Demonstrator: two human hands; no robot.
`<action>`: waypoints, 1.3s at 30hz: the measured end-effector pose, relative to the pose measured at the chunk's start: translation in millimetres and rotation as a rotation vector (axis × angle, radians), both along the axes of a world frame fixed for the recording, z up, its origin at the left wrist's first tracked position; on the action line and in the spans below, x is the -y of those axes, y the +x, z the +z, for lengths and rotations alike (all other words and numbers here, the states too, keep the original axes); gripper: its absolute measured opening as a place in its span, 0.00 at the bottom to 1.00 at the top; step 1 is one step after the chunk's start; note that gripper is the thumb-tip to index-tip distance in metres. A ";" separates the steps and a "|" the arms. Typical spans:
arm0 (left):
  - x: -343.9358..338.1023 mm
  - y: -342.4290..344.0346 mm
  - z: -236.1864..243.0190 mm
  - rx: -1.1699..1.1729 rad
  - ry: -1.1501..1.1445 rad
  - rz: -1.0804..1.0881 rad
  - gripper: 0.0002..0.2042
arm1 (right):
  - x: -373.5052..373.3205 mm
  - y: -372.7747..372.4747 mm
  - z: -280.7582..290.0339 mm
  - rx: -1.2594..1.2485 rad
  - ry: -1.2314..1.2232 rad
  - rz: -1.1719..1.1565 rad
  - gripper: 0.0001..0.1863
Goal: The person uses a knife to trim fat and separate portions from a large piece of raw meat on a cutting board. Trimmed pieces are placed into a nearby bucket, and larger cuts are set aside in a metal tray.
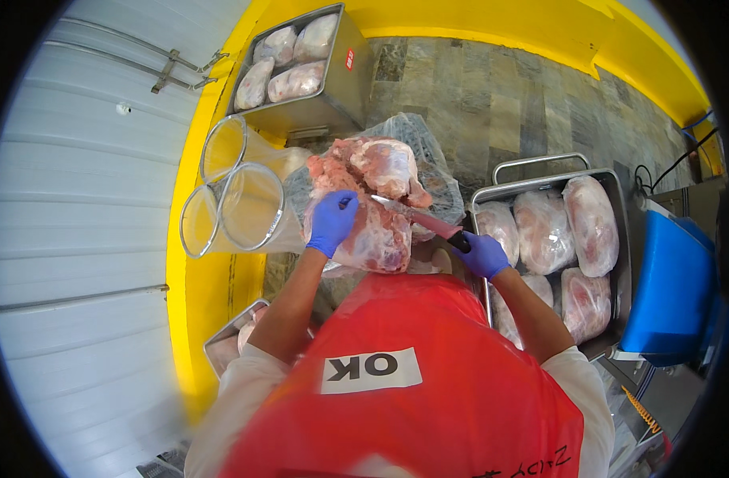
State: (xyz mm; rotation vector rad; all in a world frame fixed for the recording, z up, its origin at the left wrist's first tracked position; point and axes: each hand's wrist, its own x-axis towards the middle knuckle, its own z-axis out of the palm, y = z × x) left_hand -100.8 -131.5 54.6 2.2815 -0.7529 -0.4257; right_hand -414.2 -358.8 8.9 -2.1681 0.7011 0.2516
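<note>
A large piece of raw meat (374,239), pink with pale fat, lies in front of me on clear plastic sheeting (438,187). Beyond it, a second piece of meat (387,166) rests against the first. My left hand (331,223), in a blue glove, is at the near piece's left side, its fingers curled in against the meat. Gripped by the black handle, a knife (424,221) is in my gloved right hand (482,256). Its blade points left across the meat, with the tip close to where the two pieces meet.
Wrapped meat fills a steel bin (350,88) at the far left and a steel cart (624,239) on the right. Several clear bags on metal hoops (278,209) stand at left. A blue panel (669,287) borders the cart; another steel container (221,349) sits lower left.
</note>
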 end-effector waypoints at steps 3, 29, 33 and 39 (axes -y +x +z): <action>3.1 1.9 4.8 -0.015 0.010 -0.048 0.12 | -0.9 -3.3 -7.5 0.047 -0.049 -0.006 0.20; 35.1 8.0 28.2 -0.171 -0.020 -0.033 0.11 | 7.5 -75.8 -2.1 -0.068 -0.125 -0.081 0.21; 28.2 14.7 34.2 -0.167 -0.051 -0.027 0.12 | 9.9 -68.8 14.9 -0.025 -0.116 -0.022 0.22; 14.4 29.3 22.9 -0.175 -0.125 0.040 0.10 | 15.1 -51.1 38.4 0.149 -0.107 0.009 0.23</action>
